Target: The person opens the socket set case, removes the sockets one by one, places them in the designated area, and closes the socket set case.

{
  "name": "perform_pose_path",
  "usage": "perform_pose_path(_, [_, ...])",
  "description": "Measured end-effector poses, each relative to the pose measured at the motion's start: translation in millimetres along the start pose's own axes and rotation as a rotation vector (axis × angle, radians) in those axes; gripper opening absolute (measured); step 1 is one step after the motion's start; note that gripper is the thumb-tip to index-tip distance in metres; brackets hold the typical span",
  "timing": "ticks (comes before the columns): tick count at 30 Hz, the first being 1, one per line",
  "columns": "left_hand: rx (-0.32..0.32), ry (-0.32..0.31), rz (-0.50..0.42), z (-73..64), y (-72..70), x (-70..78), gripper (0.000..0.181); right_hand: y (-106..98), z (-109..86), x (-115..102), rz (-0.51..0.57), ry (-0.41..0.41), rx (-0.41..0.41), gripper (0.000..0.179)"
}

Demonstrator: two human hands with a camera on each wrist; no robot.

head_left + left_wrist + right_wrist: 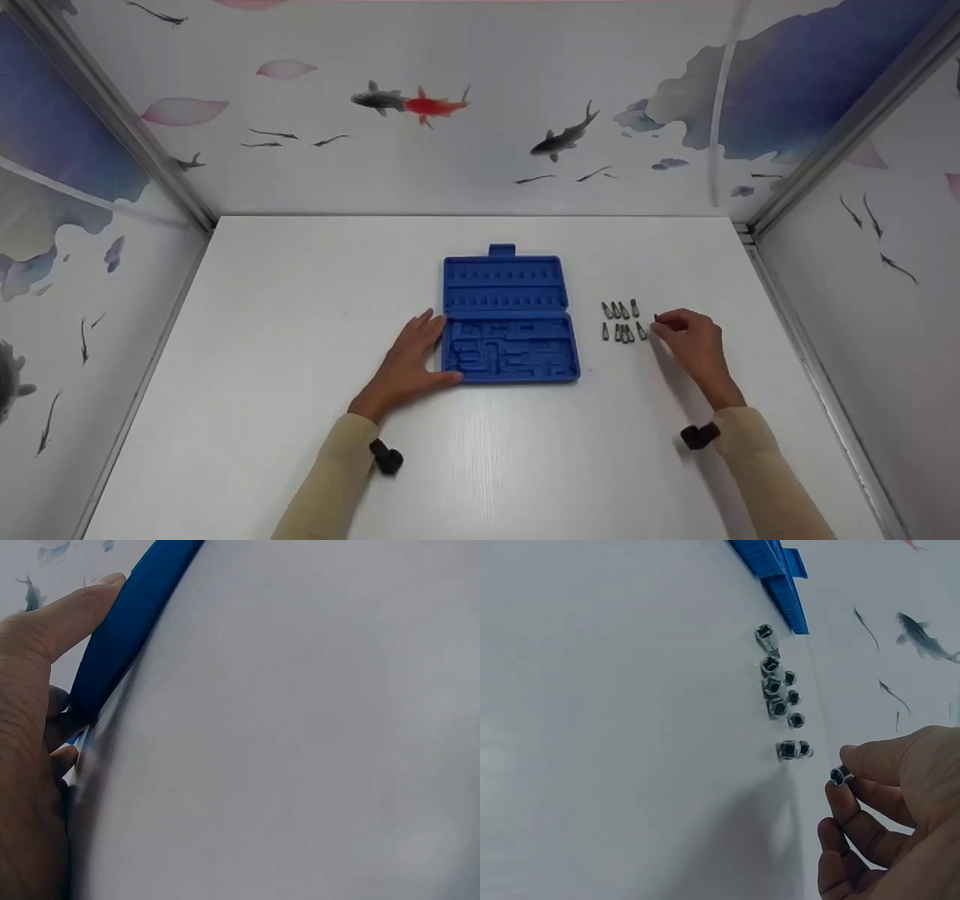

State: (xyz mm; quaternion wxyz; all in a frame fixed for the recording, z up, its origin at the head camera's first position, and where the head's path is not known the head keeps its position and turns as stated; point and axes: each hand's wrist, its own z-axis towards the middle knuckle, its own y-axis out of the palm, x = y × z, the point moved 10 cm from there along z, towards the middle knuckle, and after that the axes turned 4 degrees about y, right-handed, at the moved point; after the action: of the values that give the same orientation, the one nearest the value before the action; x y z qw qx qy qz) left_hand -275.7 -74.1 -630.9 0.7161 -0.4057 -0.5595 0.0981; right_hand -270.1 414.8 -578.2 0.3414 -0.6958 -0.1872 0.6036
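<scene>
An open blue plastic case (510,349) with moulded slots lies flat on the table. My left hand (409,360) rests against its left side, thumb (82,611) on the front edge and fingers at the left edge. My right hand (691,341) is held to the right of the case. Between thumb and fingertips it pinches a small metal bit socket (841,776), its round end facing the wrist camera. Several more bit sockets (622,310) stand in two rough rows between the case and my right hand. In the right wrist view their square holes show.
The white table (300,300) is bounded by printed walls at the back and both sides. The case lid (504,283) is folded back towards the rear wall (480,172). A dark wrist camera (387,457) sits on the left sleeve, another (699,436) on the right.
</scene>
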Motion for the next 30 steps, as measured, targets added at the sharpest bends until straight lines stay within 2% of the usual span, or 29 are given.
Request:
perform_pose_path(6, [-0.001, -0.015, -0.003, -0.9, -0.6, -2.7, 0.117, 2.5, -3.9, 4.1, -0.06, -0.01, 0.017, 0.016])
perform_pose_path(12, [-0.002, -0.005, -0.016, -0.4, 0.7, -1.0, 0.116, 1.0, -13.7, 11.0, -0.066, 0.002, 0.056, 0.021])
perform_pose_path(16, [-0.002, 0.001, -0.007, -0.6, -1.5, -0.5, 0.116, 5.8, -23.7, 13.1, -0.054, 0.027, 0.044, 0.024])
perform_pose_path(25, [-0.004, 0.005, -0.008, -1.0, -2.1, -0.6, 0.118, 11.3, -35.8, 6.9, -0.023, 0.02, 0.051, 0.028])
perform_pose_path(30, [-0.003, 0.005, -0.013, -0.3, -0.2, -0.2, 0.117, 10.3, -36.4, 0.2, -0.031, -0.029, 0.079, 0.025])
